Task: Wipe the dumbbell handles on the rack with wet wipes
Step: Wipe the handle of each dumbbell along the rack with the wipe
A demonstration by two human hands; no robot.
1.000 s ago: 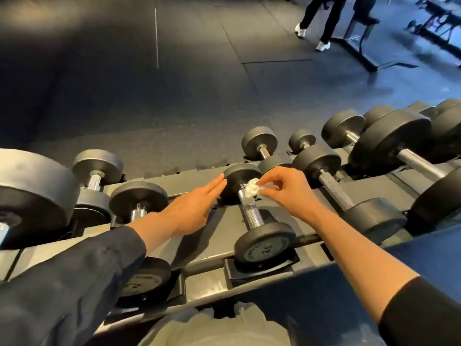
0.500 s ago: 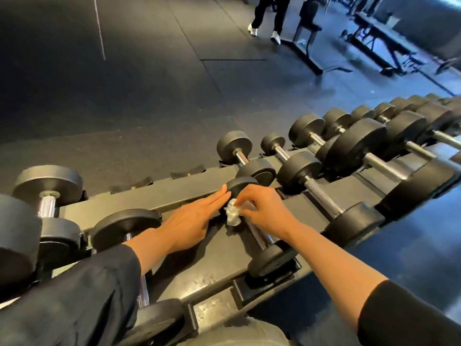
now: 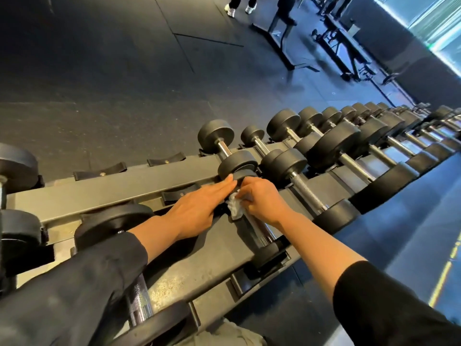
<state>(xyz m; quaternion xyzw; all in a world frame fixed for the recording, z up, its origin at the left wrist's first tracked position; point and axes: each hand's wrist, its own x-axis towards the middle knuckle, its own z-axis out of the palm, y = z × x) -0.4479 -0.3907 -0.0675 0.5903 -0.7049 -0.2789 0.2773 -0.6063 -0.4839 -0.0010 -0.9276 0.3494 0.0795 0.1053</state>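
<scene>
We see a long grey metal rack [image 3: 139, 188] carrying rows of black round-headed dumbbells [image 3: 303, 186] with chrome handles.

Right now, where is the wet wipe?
In the head view, just right of centre: the wipe is pinched in the right hand against the handle of a small dumbbell on the rack, with the flat left hand beside it.

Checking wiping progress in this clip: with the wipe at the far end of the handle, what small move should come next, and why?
Probably draw the right hand with the wet wipe down the handle toward the near weight head. The wipe sits bunched at the handle's far end, and bare metal shows below it. The left hand lies flat beside the dumbbell.
</scene>
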